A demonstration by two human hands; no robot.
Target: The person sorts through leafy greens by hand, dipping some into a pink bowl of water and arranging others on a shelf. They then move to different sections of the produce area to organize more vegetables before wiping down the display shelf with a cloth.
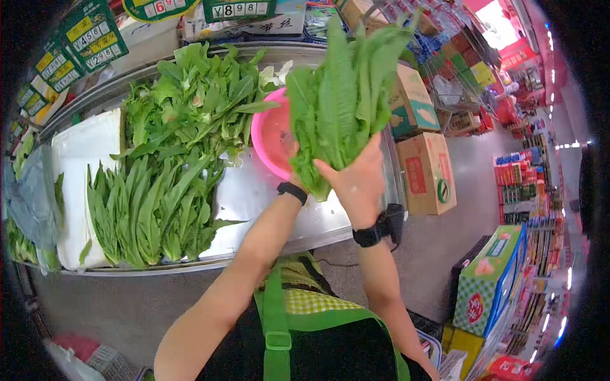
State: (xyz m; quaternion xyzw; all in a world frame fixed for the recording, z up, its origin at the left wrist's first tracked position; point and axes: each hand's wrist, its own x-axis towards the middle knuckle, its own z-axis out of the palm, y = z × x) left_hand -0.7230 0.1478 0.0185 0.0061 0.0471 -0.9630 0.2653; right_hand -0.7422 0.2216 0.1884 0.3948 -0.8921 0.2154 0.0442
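Note:
A bunch of long-leaf lettuce (333, 105) stands upright between my hands, leaf tips pointing away and cut base toward me. My right hand (359, 187) is closed around its lower right side, thumb across the stems. At the lower left of the bunch, my left hand (298, 174) grips near the base, its fingers mostly hidden by leaves. Behind and left of the bunch sits a pink basin (259, 140), partly covered by it. More lettuce (149, 213) lies in a row on the metal counter (244, 206), with a looser heap of leafy greens (190, 95) behind.
A white foam box (79, 162) and a bluish plastic bag (35, 197) are at the left. Cardboard boxes (427, 171) with a roll of green tape (444, 190) stand right of the counter. Price signs (89, 38) hang at the back left. A green checked carton (489, 279) is at lower right.

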